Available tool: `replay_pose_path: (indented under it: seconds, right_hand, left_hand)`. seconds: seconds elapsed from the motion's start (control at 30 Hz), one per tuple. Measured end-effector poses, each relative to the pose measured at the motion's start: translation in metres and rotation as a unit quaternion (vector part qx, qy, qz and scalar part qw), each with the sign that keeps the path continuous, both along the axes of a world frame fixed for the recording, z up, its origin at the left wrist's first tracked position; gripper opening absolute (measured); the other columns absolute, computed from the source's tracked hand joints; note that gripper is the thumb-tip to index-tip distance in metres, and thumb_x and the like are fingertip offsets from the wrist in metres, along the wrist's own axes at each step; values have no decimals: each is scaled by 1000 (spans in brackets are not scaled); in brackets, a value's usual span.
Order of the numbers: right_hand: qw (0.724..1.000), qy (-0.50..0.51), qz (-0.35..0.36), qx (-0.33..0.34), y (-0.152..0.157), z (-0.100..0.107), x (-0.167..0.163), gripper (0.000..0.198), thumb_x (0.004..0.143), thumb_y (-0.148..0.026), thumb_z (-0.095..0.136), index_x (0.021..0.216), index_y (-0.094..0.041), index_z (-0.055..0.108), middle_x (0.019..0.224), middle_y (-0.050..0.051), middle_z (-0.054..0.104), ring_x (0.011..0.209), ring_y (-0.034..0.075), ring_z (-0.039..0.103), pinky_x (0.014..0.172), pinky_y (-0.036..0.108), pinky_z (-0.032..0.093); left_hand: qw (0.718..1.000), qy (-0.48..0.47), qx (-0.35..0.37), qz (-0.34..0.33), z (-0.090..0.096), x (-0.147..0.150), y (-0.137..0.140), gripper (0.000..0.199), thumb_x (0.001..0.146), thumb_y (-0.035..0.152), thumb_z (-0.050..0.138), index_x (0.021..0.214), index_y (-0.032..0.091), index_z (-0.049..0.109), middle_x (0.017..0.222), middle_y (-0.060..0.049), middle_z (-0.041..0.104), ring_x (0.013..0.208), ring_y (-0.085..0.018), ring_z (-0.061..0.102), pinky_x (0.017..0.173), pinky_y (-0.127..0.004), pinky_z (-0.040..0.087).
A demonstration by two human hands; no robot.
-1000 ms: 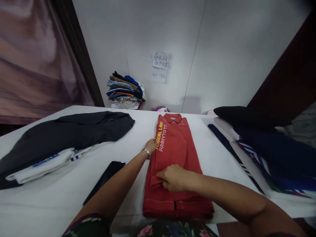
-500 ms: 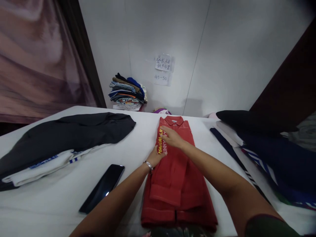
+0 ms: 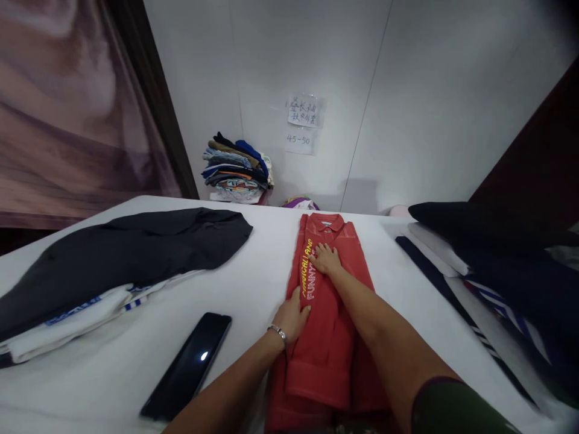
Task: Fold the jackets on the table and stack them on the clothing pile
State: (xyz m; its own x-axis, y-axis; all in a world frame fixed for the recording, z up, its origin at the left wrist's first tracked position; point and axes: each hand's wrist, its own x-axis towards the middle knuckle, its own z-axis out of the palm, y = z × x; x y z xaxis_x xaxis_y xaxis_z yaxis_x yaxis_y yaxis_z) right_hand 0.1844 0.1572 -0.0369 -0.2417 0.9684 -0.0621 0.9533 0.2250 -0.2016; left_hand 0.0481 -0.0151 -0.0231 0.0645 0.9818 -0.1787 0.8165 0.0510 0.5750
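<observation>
Red long-sleeved collared shirt (image 3: 335, 325) lies front up on the white tabletop (image 3: 253, 271), centred before the person, its collar (image 3: 326, 222) at the far end and its near end running to the bottom of the view; a sleeve is laid lengthwise down the front, cuff (image 3: 319, 383) toward the person, with yellow and pale lettering (image 3: 310, 271) along it; the right hand (image 3: 326, 259) rests on the upper front with fingers spread, holding nothing; the left hand (image 3: 292, 313), below a silver bracelet (image 3: 277, 331), touches the shirt's left edge, thumb on top and parted from the fingers, and whether it pinches cloth I cannot tell; a black smartphone (image 3: 187, 364) lies just beside the left forearm; a dark grey garment (image 3: 131, 241) lies farther left, over a white one (image 3: 76, 322); folded dark clothes (image 3: 511, 265) are piled at right.
</observation>
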Motion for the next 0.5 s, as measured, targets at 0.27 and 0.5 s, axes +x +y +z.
replay_pose_path:
  seconds: [0.27,0.5]
  right_hand:
    - [999,15,4,33,-6,3,2,50,93,-45,30,129,-17,50,146,11,37,136,26,25,108,46,13]
    - [995,43,48,70,1,21,-22,60,92,-52,30,144,-23,26,156,8,13,142,24,6,109,50,8]
  left_hand:
    - [974,220,5,-55,12,-3,-6,34,88,35,43,115,16,49,95,-16,70,88,-31,67,72,-40,49]
    - [971,230,9,-66,10,-3,-5,33,88,34,43,114,15,50,94,-16,70,90,-31,67,72,-39,49]
